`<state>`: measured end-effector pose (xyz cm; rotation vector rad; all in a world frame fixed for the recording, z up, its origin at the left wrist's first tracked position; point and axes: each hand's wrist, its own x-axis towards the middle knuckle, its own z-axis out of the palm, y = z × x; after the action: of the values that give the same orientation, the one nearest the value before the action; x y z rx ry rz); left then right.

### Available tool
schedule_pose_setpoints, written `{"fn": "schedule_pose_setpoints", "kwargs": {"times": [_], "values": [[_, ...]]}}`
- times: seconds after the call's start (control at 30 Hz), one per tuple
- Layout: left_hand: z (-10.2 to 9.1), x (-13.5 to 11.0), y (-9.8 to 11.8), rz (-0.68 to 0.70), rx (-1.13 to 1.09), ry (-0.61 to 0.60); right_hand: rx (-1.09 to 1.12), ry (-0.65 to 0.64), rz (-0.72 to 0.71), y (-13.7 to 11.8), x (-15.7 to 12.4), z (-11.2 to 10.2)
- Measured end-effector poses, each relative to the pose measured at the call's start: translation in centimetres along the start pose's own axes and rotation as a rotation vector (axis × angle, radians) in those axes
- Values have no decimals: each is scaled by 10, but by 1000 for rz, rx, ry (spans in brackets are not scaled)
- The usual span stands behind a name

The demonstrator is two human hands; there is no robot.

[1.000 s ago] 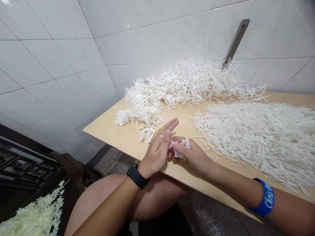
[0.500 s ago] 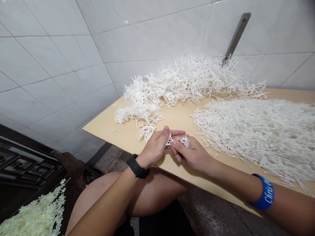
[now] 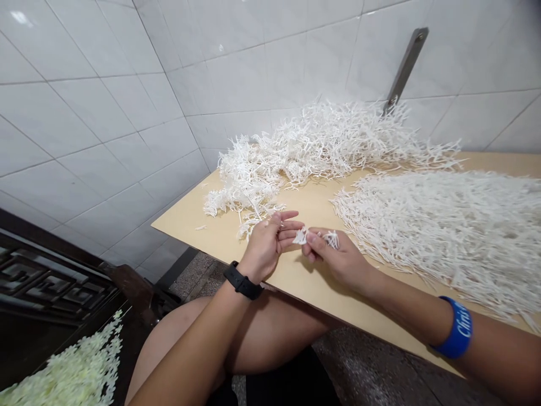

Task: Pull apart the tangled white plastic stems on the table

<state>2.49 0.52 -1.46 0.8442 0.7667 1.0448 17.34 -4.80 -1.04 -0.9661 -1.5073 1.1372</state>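
My right hand is closed, with thumb and fingers pinching a small white branched plastic piece that pokes out toward the left. More thin white strands stick up from inside the same hand. Just left of it, my left hand is held palm up with its fingers stretched out, close to the tip of the piece. Whether those fingers touch it I cannot tell. Both hands are above the front edge of the tan board.
A tangled heap of white branched strands lies along the tiled wall. On the right spreads a flatter pile of loose white pieces. A metal bracket is on the wall. Pale yellow-green small flowers lie low at left, beside a dark carved chair.
My left thumb and fingers have come off the white piece and opened. My right hand has moved slightly right, still pinching it. The whole view has shifted a little.
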Motion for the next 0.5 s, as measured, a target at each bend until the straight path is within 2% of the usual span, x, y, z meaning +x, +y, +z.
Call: {"fn": "schedule_pose_setpoints", "kwargs": {"times": [0.1,0.2,0.37,0.5], "values": [[5,-2,-5,35,55,-54,-45,138,29,6,6,-3],[7,-1,-7,95,145,-61,-73,203,95,9,9,-4],[12,-2,-7,164,358,-116,-112,213,141,13,8,-4],[17,-1,-13,156,319,-131,-134,129,86,14,9,-4]]}}
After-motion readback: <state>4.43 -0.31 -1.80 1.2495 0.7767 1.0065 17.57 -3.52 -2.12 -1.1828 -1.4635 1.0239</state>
